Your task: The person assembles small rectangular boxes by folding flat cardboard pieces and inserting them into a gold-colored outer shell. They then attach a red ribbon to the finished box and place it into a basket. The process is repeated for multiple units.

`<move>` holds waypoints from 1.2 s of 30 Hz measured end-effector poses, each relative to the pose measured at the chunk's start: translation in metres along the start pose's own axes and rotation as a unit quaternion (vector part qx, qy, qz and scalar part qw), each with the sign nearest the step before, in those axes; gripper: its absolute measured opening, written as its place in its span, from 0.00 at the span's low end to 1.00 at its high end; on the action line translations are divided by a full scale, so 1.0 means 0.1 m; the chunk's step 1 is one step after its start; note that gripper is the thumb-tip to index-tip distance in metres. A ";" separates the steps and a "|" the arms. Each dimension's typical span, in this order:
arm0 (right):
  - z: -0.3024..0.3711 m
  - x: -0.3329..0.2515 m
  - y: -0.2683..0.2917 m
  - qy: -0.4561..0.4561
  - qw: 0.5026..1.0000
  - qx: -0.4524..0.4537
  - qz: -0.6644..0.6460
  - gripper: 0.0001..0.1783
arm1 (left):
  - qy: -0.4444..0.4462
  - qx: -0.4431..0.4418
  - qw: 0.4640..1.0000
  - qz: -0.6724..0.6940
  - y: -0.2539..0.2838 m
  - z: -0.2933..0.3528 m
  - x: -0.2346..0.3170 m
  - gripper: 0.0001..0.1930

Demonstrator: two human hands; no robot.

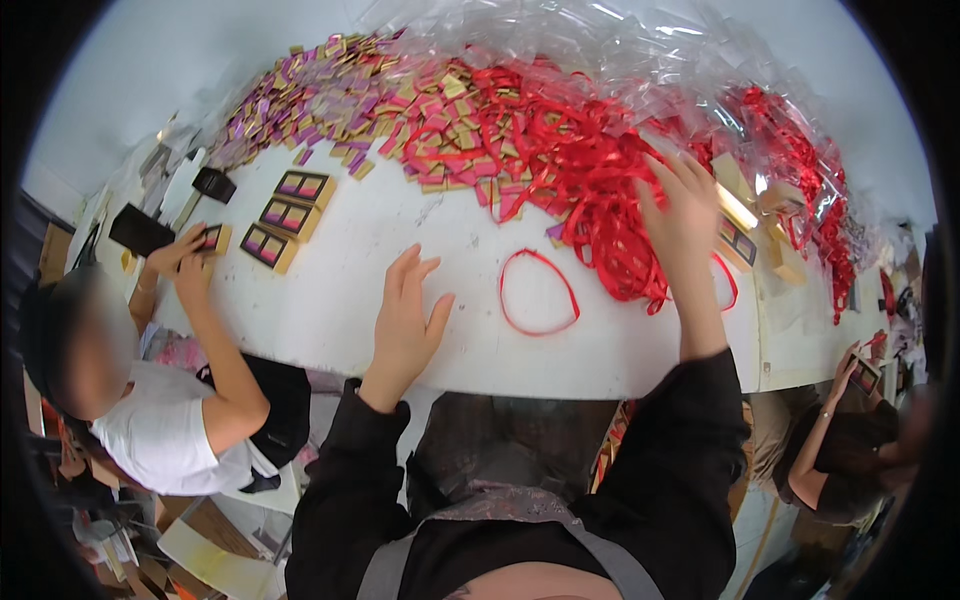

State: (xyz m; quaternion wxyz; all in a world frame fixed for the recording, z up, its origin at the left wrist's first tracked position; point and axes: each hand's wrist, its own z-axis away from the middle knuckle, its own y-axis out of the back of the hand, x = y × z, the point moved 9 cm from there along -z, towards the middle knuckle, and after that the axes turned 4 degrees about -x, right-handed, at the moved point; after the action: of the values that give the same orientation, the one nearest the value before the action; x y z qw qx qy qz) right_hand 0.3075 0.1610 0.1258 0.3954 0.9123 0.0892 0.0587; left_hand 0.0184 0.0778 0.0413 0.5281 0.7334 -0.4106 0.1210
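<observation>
Left hand [405, 308]: empty, fingers spread, raised over the white table [470, 358]
Red ribbon loop [574, 300]: lies on the table between the hands, touching neither; a low-sweeping sleeve could catch and drag it
Right hand [685, 210]: over the ribbon heap, fingers bent and somewhat apart; whether they pinch a strand I cannot tell
Red ribbon heap [615, 262]: just beside the loop, strands crossing; one pulled quickly could bring up a tangle
Windowed box [738, 244]: just right of the right hand; a sideways swing could knock it
Pink-and-gold pieces [430, 132]: farther left, strands over some; a tug could scatter them
Clear plastic [560, 40]: farthest, loosely banked; disturbing the heap could make it slide
</observation>
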 end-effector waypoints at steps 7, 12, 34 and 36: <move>-1.30 0.52 -2.11 -0.113 0.973 -0.194 0.047 0.26 | 0.056 -0.013 0.998 0.003 -0.22 -0.06 -0.42 0.18; -1.34 0.77 -2.51 -0.187 0.892 -0.411 -0.001 0.44 | 0.057 -0.011 0.997 0.041 -0.17 -0.09 -0.51 0.15; -0.09 -3.52 -1.26 0.165 0.899 -0.264 -0.310 0.31 | 0.034 0.412 0.700 0.583 1.40 0.38 -1.32 0.43; 0.12 -3.37 -1.30 0.168 0.890 -0.322 -0.276 0.30 | 0.026 0.407 0.670 0.620 1.47 0.32 -1.32 0.43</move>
State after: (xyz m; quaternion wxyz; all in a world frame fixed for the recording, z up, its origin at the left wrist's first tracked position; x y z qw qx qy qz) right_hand -0.0346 0.1690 0.0102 0.6469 0.6502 0.3784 0.1250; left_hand -0.1804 0.0968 0.0467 -0.0090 0.4485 -0.6673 0.5945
